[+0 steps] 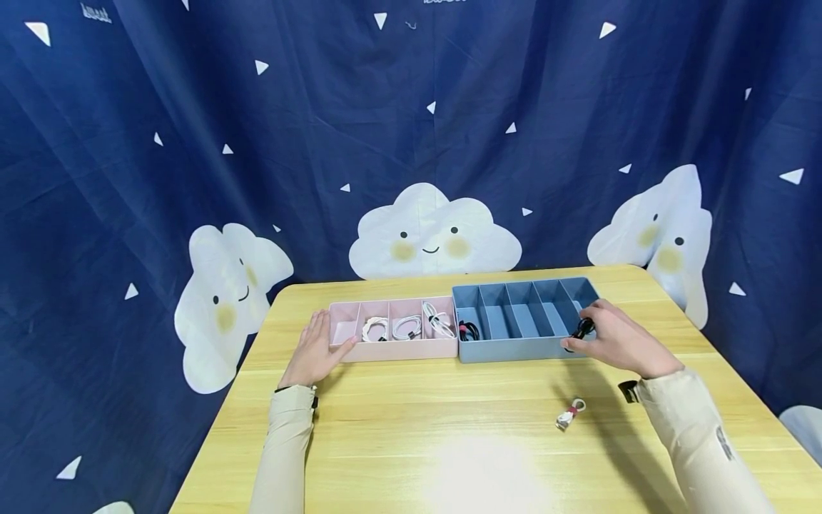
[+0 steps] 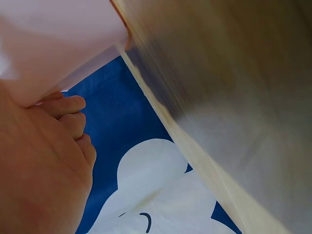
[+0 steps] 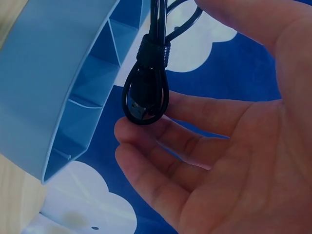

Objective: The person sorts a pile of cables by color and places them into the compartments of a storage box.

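Note:
My left hand point(image 1: 312, 350) rests against the left end of a pink divided box point(image 1: 411, 350), its fingers along the end wall and the thumb at the front corner. In the left wrist view the fingers point(image 2: 73, 122) lie beside the pink wall. At the right end of a blue divided box point(image 1: 514, 350), my right hand point(image 1: 616, 337) holds a bundled black cable point(image 1: 584, 328) between thumb and fingers. The right wrist view shows a dark tie around this cable point(image 3: 152, 53) and a USB plug inside its loop.
White coiled cables point(image 1: 407, 328) lie in three pink compartments. Another black cable point(image 1: 469, 330) with a red tie lies in the blue box's leftmost compartment. A small white cable point(image 1: 571, 413) with a red tie lies on the wooden table point(image 1: 398, 421). Behind hangs a blue curtain point(image 1: 308, 143).

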Demonstrator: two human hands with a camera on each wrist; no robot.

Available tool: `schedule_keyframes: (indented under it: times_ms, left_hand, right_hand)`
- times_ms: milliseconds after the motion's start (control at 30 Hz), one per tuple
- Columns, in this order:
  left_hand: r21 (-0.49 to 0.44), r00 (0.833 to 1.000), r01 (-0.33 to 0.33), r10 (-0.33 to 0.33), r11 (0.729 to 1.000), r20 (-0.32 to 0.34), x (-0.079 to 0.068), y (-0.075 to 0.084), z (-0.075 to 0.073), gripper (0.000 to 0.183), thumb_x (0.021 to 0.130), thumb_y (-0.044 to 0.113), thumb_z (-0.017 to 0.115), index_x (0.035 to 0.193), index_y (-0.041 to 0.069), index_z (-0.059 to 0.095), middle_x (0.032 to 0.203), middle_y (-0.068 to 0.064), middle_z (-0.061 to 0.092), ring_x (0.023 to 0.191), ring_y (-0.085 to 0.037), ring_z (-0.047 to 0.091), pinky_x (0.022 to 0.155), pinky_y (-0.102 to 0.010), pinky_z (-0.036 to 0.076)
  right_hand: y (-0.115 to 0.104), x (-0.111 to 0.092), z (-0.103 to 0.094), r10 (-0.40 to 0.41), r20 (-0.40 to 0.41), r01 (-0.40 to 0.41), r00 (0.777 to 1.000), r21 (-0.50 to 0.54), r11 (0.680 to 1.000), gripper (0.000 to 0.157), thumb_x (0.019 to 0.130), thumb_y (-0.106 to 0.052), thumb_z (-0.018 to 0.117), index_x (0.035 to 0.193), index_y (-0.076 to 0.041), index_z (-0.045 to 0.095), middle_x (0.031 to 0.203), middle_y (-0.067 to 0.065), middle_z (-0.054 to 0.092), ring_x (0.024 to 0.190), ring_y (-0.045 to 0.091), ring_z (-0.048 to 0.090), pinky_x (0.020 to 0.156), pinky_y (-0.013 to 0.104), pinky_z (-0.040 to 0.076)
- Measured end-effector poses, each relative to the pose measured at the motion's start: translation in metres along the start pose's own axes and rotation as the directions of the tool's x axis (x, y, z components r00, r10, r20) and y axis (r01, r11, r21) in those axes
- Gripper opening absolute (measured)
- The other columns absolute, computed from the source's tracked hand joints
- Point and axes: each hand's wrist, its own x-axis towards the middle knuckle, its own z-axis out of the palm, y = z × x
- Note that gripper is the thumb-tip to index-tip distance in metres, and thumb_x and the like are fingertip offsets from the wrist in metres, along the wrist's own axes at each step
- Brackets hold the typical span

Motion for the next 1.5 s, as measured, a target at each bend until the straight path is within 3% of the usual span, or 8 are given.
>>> schedule_keyframes:
  times_ms: [1167, 1500]
  left_hand:
    - [-0.013, 1.0, 0.009, -0.009, 1.0, 0.011, 0.0, 0.001, -0.001, 0.106, 0.091, 0.074, 0.042, 0.156, -0.003, 0.009, 0.166, -0.019, 0.008, 0.156, -0.035, 0.003, 0.126, -0.056, 0.009]
    - [-0.001, 1.0, -0.013, 0.013, 1.0, -0.02, 0.001, -0.001, 0.002, 0.108, 0.091, 0.074, 0.042, 0.155, -0.006, 0.01, 0.165, -0.022, 0.01, 0.155, -0.038, 0.006, 0.125, -0.056, 0.011]
  right_hand:
    - [-0.012, 0.034, -0.002, -0.031, 0.044, 0.032, 0.999, -0.022, 0.999, 0.066, 0.085, -0.041, 0.074, 0.124, 0.011, 0.06, 0.12, 0.026, 0.057, 0.102, 0.032, 0.06, 0.086, 0.049, 0.053]
    - [-0.017, 0.044, 0.002, -0.08, 0.01, 0.08, 0.997, -0.016, 0.997, 0.053, 0.084, -0.036, 0.076, 0.114, 0.007, 0.065, 0.121, 0.024, 0.06, 0.111, 0.037, 0.056, 0.092, 0.052, 0.049]
